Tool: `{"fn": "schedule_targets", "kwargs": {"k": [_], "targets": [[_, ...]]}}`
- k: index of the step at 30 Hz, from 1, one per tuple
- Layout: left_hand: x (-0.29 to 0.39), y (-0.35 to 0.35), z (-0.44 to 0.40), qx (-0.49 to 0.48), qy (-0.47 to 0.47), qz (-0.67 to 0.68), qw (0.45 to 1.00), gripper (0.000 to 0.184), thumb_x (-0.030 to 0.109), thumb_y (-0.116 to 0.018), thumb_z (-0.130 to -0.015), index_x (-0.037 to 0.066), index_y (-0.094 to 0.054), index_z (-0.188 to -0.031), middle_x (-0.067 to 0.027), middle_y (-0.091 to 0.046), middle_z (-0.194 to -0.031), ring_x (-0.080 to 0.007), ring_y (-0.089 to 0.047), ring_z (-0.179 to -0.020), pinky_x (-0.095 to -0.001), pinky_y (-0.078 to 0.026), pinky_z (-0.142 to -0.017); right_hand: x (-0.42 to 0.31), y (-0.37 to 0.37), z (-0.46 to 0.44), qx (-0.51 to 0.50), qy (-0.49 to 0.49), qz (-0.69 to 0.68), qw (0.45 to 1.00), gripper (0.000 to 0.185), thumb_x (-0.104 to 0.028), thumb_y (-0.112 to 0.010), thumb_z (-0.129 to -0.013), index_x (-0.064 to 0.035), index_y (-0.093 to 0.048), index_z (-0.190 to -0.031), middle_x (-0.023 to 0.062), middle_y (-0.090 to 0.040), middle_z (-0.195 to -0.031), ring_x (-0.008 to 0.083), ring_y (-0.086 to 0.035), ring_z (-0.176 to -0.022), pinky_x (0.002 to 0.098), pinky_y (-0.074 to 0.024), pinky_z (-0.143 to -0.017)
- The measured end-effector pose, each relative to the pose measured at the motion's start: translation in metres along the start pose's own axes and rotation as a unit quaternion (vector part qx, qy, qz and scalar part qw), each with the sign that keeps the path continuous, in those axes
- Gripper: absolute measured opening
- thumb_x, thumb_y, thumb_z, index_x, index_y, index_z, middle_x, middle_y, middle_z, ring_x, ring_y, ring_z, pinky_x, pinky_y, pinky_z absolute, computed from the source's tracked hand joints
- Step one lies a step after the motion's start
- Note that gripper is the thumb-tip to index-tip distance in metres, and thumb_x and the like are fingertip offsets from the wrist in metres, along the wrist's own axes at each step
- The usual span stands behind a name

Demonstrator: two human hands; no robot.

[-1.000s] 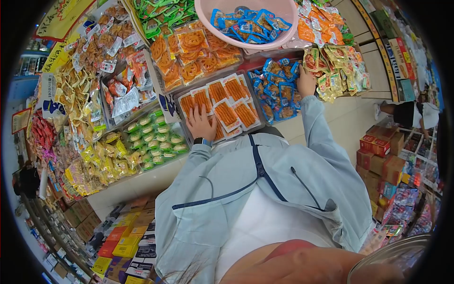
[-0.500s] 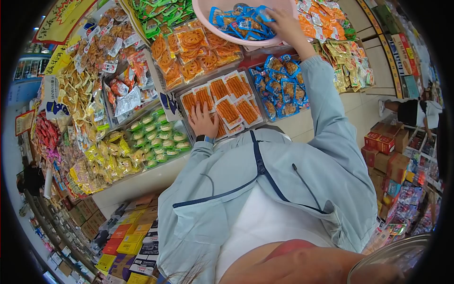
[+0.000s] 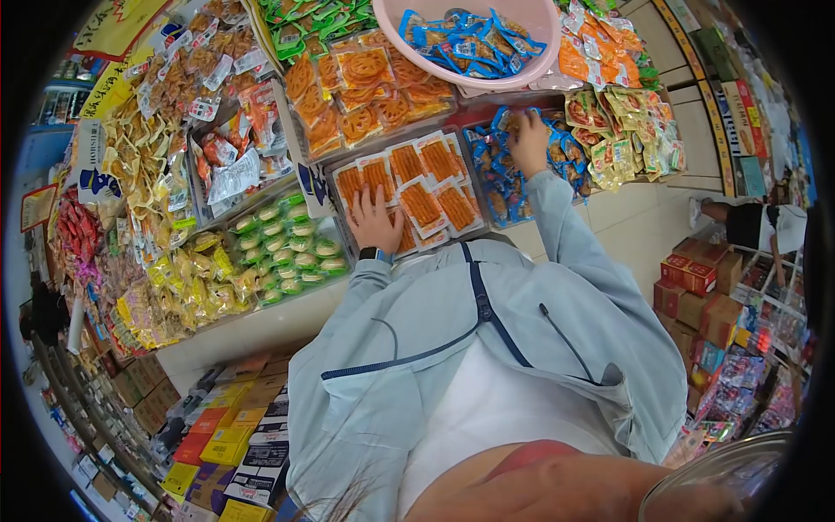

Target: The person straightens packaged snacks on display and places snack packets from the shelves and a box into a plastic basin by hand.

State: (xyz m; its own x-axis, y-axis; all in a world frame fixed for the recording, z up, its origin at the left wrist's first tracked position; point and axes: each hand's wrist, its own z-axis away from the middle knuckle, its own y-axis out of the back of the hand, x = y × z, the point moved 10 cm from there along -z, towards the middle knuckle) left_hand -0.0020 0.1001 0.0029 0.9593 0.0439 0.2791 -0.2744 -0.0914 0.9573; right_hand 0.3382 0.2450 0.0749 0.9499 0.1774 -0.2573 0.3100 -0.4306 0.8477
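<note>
My left hand (image 3: pixel 376 224) lies open, fingers spread, on flat clear packs of orange snack strips (image 3: pixel 421 207) in a plastic tray. My right hand (image 3: pixel 528 146) is over the bin of small blue snack packets (image 3: pixel 500 170), fingertips down among them. Its fingers are bent and slightly apart, and no packet shows clearly lifted in them. Beyond the bin stands a pink plastic bowl (image 3: pixel 390 39) holding several similar blue packets (image 3: pixel 470 48).
Packs of orange lotus-root slices (image 3: pixel 361 83) lie behind the strips. Green-and-white packets (image 3: pixel 291 248) fill a bin on the left; yellow-green packets (image 3: pixel 631 130) are on the right. Cardboard boxes (image 3: pixel 696 287) are stacked on the floor, and another person (image 3: pixel 757 226) stands at far right.
My right hand has moved from the pink bowl down to the bin of blue packets. My left hand stays on the orange strip packs. The view has shifted slightly.
</note>
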Motion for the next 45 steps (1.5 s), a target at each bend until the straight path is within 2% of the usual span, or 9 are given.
{"fn": "schedule_targets", "kwargs": {"k": [6,14,16,21,27,30,33,37,45], "targets": [[0.0,0.002,-0.001,0.001,-0.002,-0.001,1.0,0.062,0.044,-0.056,-0.09,0.016,-0.043,-0.144,-0.0107,-0.034,-0.153,-0.0324,-0.026,-0.143,-0.0571,-0.018,-0.114,0.012,-0.039,0.019,-0.133,0.002,0.077,0.988,0.044,-0.006,-0.064,-0.078,-0.0125,-0.062,-0.121,0.0143,-0.057,-0.127,0.0378,-0.053,-0.113,0.0456,-0.0437,-0.095],[-0.001,0.0,0.002,0.005,-0.003,0.005,1.0,0.062,0.045,-0.055,-0.09,0.017,-0.044,-0.144,-0.0104,-0.035,-0.153,-0.0322,-0.026,-0.143,-0.0571,-0.018,-0.114,0.026,0.099,-0.049,0.211,-0.156,-0.289,0.921,0.04,-0.001,-0.061,-0.085,0.0005,-0.057,-0.125,0.0173,-0.059,-0.123,0.0303,-0.057,-0.108,0.039,-0.0438,-0.096],[-0.001,0.003,0.0,0.008,-0.005,0.01,1.0,0.063,0.044,-0.057,-0.09,0.016,-0.043,-0.144,-0.0109,-0.036,-0.152,-0.0323,-0.027,-0.143,-0.0565,-0.018,-0.114,-0.014,0.131,-0.094,0.24,-0.045,-0.27,0.931,0.041,-0.004,-0.061,-0.087,-0.0027,-0.056,-0.128,0.0204,-0.057,-0.125,0.0334,-0.057,-0.111,0.0406,-0.0437,-0.097],[-0.002,0.003,-0.002,-0.008,0.0,0.012,1.0,0.064,0.046,-0.056,-0.091,0.016,-0.042,-0.145,-0.0109,-0.035,-0.153,-0.0323,-0.025,-0.143,-0.0566,-0.017,-0.114,-0.065,0.041,-0.156,-0.003,0.079,0.063,0.995,0.043,-0.019,-0.067,-0.088,-0.0131,-0.057,-0.13,0.0246,-0.054,-0.13,0.0406,-0.054,-0.117,0.0468,-0.0454,-0.096],[-0.005,0.0,0.001,-0.009,0.002,0.029,1.0,0.063,0.048,-0.053,-0.092,0.017,-0.042,-0.145,-0.0104,-0.033,-0.154,-0.0318,-0.024,-0.144,-0.0576,-0.015,-0.115,-0.034,-0.02,-0.2,-0.003,0.148,0.06,0.987,0.047,-0.033,-0.062,-0.093,-0.0204,-0.054,-0.137,0.0284,-0.046,-0.139,0.0483,-0.052,-0.117,0.0505,-0.0441,-0.098],[-0.005,0.001,0.0,-0.019,0.005,0.032,0.999,0.063,0.047,-0.053,-0.092,0.017,-0.042,-0.145,-0.0103,-0.032,-0.154,-0.0321,-0.023,-0.144,-0.0577,-0.015,-0.115,-0.059,0.024,-0.2,-0.067,0.052,-0.014,0.996,0.047,-0.036,-0.055,-0.095,-0.0129,-0.051,-0.136,0.0293,-0.035,-0.145,0.0455,-0.04,-0.13,0.0592,-0.026,-0.109],[-0.005,-0.001,0.001,-0.025,0.01,0.031,0.999,0.063,0.047,-0.054,-0.091,0.017,-0.042,-0.145,-0.0102,-0.032,-0.155,-0.0325,-0.023,-0.144,-0.0579,-0.015,-0.114,-0.061,0.068,-0.171,0.091,0.146,-0.125,0.977,0.042,-0.022,-0.061,-0.092,-0.0152,-0.056,-0.134,0.024,-0.049,-0.135,0.0426,-0.052,-0.119,0.0484,-0.0421,-0.1],[-0.003,0.001,-0.001,-0.008,0.005,0.023,1.0,0.063,0.044,-0.056,-0.09,0.016,-0.043,-0.145,-0.0103,-0.034,-0.153,-0.0322,-0.026,-0.143,-0.0575,-0.017,-0.114,-0.006,0.104,-0.078,0.195,-0.028,-0.155,0.968,0.038,-0.014,-0.061,-0.088,-0.0109,-0.06,-0.126,0.0206,-0.055,-0.126,0.0371,-0.05,-0.121,0.0433,-0.0395,-0.102],[-0.001,0.004,-0.001,0.003,-0.011,0.01,1.0,0.063,0.043,-0.057,-0.089,0.015,-0.043,-0.144,-0.0107,-0.035,-0.152,-0.0333,-0.027,-0.142,-0.0576,-0.019,-0.113,0.062,-0.026,0.011,-0.178,-0.051,0.199,0.962,0.063,-0.016,-0.072,-0.077,-0.0239,-0.052,-0.136,0.0152,-0.044,-0.141,0.0382,-0.046,-0.123,0.0545,-0.0401,-0.098]]}}
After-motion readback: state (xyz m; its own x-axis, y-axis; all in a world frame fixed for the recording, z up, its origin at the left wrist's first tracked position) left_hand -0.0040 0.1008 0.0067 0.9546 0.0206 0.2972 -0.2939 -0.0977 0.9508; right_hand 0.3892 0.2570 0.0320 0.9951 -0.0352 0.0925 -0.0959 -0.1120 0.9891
